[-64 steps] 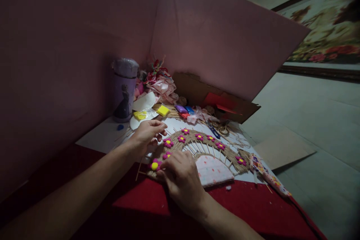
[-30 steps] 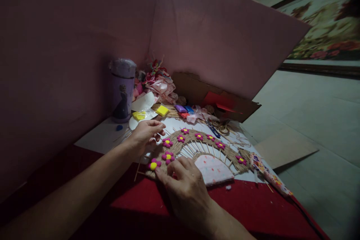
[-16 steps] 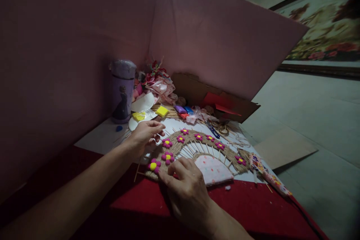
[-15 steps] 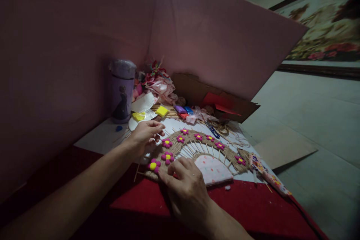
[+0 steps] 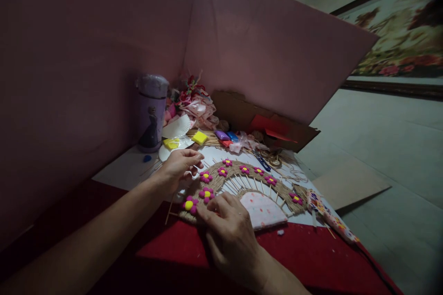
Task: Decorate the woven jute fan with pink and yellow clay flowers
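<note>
A half-round woven fan (image 5: 273, 193) of twine and thin sticks lies on a white sheet (image 5: 121, 168). Its twine band carries several magenta flowers with yellow centres, and dotted white cloth (image 5: 261, 209) covers its inner half-circle. Over the fan's left edge hovers my left hand (image 5: 182, 166), thumb and fingers pinched together; I cannot make out what they hold, if anything. At the lower left of the fan my right hand (image 5: 230, 228) is bent and closed. Its fingertips touch the edge of the nearest flower (image 5: 189, 204), and a small reddish bit shows between the fingers.
Behind the fan lie yellow packets (image 5: 200, 137), a purple packet (image 5: 222, 135), blue-handled scissors (image 5: 262, 161) and twine. A lilac tumbler (image 5: 152, 113) stands at the back left. A flower-print wrapped handle (image 5: 332, 216) extends right, over the red cloth (image 5: 294, 258).
Almost nothing differs. The view has shifted very slightly, and both hands keep their places and shapes at the fan.
</note>
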### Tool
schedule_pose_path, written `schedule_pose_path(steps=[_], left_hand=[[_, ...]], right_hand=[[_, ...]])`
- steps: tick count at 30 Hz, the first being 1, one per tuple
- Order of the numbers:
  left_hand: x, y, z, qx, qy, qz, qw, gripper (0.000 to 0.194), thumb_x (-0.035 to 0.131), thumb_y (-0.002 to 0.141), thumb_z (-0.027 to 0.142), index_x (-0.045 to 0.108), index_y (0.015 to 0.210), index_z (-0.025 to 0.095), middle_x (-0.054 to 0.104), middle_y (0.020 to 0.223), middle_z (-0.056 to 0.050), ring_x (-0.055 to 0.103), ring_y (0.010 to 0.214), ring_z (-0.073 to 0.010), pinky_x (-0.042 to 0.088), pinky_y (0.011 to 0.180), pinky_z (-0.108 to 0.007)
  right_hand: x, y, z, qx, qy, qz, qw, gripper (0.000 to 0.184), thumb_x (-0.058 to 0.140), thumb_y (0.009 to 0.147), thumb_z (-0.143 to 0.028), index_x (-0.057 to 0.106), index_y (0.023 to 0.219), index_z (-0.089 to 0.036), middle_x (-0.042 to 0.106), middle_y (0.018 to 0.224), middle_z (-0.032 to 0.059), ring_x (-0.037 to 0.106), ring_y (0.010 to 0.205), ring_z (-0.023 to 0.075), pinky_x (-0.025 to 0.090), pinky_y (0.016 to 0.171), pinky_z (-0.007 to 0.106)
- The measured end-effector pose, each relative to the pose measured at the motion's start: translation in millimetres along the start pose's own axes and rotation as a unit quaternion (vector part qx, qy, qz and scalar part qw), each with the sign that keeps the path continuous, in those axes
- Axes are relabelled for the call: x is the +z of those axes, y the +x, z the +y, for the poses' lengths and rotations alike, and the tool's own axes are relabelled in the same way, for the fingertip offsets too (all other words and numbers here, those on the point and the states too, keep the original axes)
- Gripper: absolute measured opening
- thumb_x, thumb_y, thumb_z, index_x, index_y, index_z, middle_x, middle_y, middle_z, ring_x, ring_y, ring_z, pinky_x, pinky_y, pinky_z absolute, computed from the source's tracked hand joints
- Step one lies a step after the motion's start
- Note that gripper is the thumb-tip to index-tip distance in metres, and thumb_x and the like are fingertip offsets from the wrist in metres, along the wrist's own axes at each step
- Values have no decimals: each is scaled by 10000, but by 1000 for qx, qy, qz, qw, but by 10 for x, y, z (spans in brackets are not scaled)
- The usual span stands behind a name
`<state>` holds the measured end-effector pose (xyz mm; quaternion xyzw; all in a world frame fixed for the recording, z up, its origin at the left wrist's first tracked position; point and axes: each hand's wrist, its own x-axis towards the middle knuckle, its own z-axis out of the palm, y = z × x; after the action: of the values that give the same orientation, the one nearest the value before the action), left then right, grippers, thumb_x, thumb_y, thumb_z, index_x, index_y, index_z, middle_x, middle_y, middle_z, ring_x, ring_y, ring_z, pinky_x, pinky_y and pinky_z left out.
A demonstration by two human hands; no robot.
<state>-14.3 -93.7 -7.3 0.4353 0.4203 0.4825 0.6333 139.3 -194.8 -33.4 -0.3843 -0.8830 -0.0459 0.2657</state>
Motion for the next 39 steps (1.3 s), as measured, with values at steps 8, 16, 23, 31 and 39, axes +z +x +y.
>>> schedule_pose_path(steps=[8, 16, 23, 31, 39], left_hand=[[-9, 12, -13, 2, -12, 10, 1000, 186, 698, 626, 226, 591, 735, 120, 577, 592, -9, 449, 435, -51, 302, 406, -168], [1, 0, -3, 11, -16, 22, 1000, 170, 670, 643, 177, 617, 787, 106, 601, 647, -22, 448, 417, -43, 318, 398, -172], [-4, 15, -9, 38, 0, 41, 998, 242, 735, 571, 226, 590, 727, 113, 621, 655, -33, 471, 424, -59, 294, 371, -169], [24, -263, 125, 119, -5, 8, 993, 274, 764, 536, 269, 642, 727, 114, 590, 560, -2, 479, 422, -71, 343, 380, -181], [4, -746, 18, 21, -63, 11, 998, 240, 763, 575, 319, 648, 711, 158, 580, 581, -4, 483, 452, -71, 353, 401, -177]], right_hand=[[17, 14, 4, 5, 3, -13, 1000, 381, 448, 774, -133, 544, 1136, -199, 531, 896, 81, 434, 840, 224, 362, 675, 344], [19, 63, 0, -9, 1, -12, 1000, 337, 412, 839, -173, 539, 1149, -211, 533, 873, 75, 445, 818, 211, 362, 656, 330], [56, 36, 16, -13, 5, 10, 1000, 355, 443, 834, -176, 532, 1173, -228, 549, 878, 71, 456, 812, 206, 386, 652, 322], [-241, 172, 240, 59, 144, 160, 975, 373, 416, 779, -42, 632, 1026, -219, 546, 864, 48, 499, 849, 178, 426, 734, 328], [-215, 261, 631, 19, 57, 253, 966, 344, 460, 764, -48, 633, 1016, -206, 563, 878, 64, 509, 884, 206, 443, 751, 369]])
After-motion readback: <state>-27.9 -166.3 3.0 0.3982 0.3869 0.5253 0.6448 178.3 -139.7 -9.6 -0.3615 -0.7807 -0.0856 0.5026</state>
